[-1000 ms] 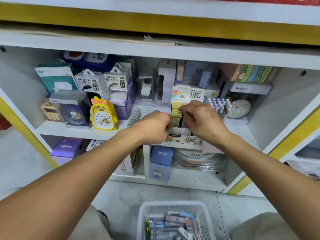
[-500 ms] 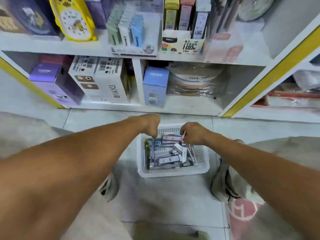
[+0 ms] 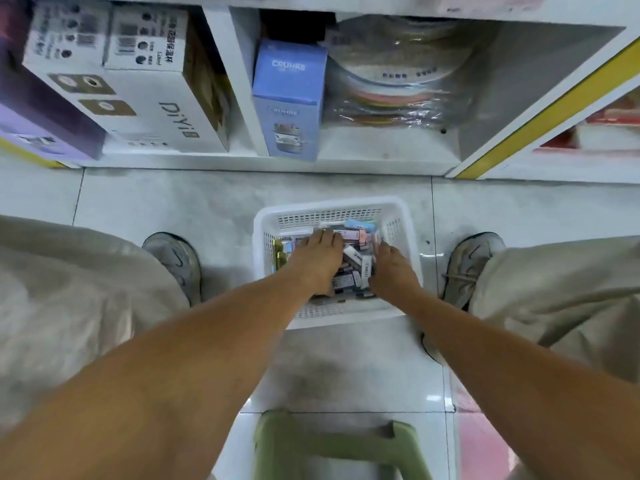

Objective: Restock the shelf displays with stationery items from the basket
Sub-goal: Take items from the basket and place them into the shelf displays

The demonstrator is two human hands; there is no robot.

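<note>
A white plastic basket (image 3: 332,210) stands on the floor between my feet. It holds several small stationery boxes (image 3: 358,234) in pink, blue, white and purple. My left hand (image 3: 317,263) reaches into the basket, its fingers stretched out flat on top of the boxes. My right hand (image 3: 393,270) is in the right side of the basket, with its fingertips down among the boxes and hidden from view. The upper display shelf is out of view.
The bottom shelf holds a white DiYi carton (image 3: 145,98), a purple box (image 3: 41,116), a blue box (image 3: 289,98) and wrapped coloured discs (image 3: 398,81). My shoes (image 3: 176,261) (image 3: 471,265) flank the basket. A green stool (image 3: 332,445) sits under me.
Both hands left the display box on the shelf and came down into the basket. My view tilted from the shelf to the floor.
</note>
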